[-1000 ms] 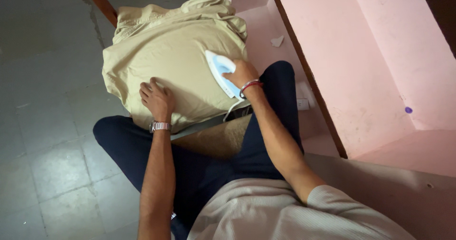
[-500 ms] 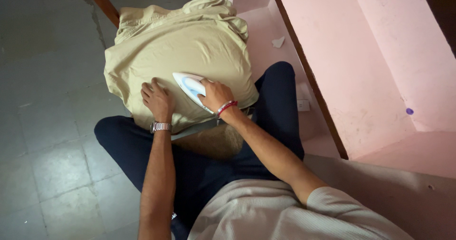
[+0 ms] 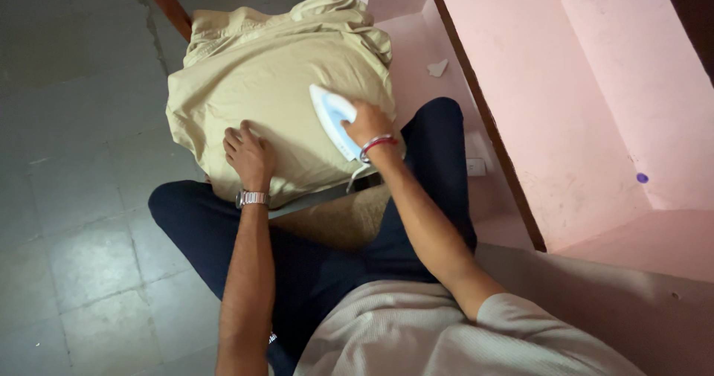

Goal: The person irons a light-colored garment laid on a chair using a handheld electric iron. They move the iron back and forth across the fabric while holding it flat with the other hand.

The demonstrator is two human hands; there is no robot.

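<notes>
A beige shirt [image 3: 260, 71] lies spread over a small raised surface in front of my knees. My right hand [image 3: 366, 123] grips the handle of a white and light-blue iron [image 3: 332, 116], which rests flat on the right part of the shirt with its tip pointing away from me. My left hand [image 3: 247, 153], with a metal watch at the wrist, presses palm down on the near edge of the shirt, fingers curled, a short way left of the iron. The iron's cord hangs down by my right wrist.
A grey tiled floor [image 3: 74, 197] lies to the left. A pink wall and step [image 3: 580, 108] rise at the right, with a dark wooden strip [image 3: 483, 116] along them. Wooden legs [image 3: 167, 4] show behind the shirt. My dark trouser legs [image 3: 439, 145] flank the surface.
My right hand has slid the iron from the shirt's near middle back up and to the right. The left hand has stayed pressed on the cloth.
</notes>
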